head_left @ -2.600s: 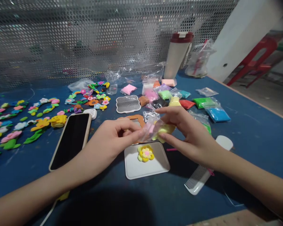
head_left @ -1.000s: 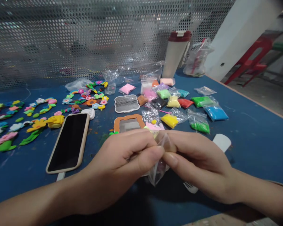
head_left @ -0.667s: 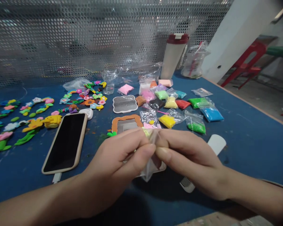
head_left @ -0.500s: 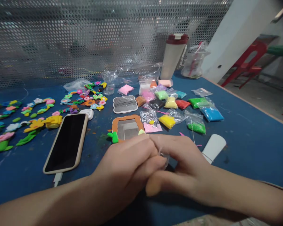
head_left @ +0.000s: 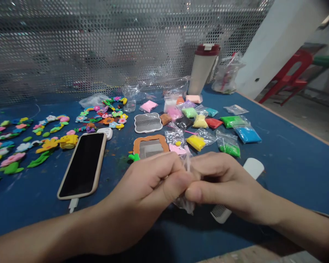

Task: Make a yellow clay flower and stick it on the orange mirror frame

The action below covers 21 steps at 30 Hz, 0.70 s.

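A crumpled clear plastic bag point(head_left: 186, 205) is pinched between my two hands, which meet over the front middle of the table. My left hand point(head_left: 153, 182) is closed on one side of it, thumb pressed against the fingers. My right hand point(head_left: 224, 179) grips the other side, its thumb tip beside the left thumb. Most of the bag is hidden by my fingers. Just behind my hands lies a mirror with an orange-brown clay frame point(head_left: 136, 145) and a green clay piece point(head_left: 134, 157). A white comb point(head_left: 254, 168) lies partly under my right hand.
Left of my hands is a phone point(head_left: 83, 164) with a cable plugged in. Colourful clay figures point(head_left: 45, 145) spread farther left. Several bags of coloured clay point(head_left: 196, 141), a plain mirror point(head_left: 148, 123) and a tumbler point(head_left: 203, 69) stand or lie behind. Perforated metal point(head_left: 98, 47) closes the back.
My hands have turned and drawn slightly apart at the thumbs, so more of the plastic bag shows. The comb's toothed end has come into sight. The view has shifted slightly.
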Motion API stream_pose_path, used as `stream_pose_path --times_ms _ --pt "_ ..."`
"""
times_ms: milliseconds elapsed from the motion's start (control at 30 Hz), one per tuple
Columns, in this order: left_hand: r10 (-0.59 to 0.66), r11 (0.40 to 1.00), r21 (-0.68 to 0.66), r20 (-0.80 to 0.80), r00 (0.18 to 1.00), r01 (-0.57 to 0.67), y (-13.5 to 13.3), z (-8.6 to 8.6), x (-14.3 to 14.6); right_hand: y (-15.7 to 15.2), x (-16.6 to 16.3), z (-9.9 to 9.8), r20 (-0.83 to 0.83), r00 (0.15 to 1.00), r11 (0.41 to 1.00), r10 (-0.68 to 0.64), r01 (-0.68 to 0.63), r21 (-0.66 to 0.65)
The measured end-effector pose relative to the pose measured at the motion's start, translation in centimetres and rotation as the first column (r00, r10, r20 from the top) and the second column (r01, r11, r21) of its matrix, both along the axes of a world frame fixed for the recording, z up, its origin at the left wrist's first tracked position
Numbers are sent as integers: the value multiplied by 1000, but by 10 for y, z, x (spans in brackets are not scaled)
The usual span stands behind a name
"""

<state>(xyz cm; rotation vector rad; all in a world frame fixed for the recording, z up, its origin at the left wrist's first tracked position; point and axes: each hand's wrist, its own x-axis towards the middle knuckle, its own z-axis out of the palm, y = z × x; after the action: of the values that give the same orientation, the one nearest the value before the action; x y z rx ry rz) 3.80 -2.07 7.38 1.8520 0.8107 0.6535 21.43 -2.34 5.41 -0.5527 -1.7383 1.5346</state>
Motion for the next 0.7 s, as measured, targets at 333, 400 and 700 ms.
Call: stream_pose_path --times_ms 333,400,700 --pt "-27 999 -31 172 985 33 4 3 -13 3 12 -2 -122 979 985 -164 170 41" --pt "29 999 -33 226 974 -22 6 -1 -15 9 12 -5 -195 942 959 -273 281 16" --pt "225 974 -45 100 969 -222 17 -6 -17 5 7 -7 -22 956 956 -294 293 -19"
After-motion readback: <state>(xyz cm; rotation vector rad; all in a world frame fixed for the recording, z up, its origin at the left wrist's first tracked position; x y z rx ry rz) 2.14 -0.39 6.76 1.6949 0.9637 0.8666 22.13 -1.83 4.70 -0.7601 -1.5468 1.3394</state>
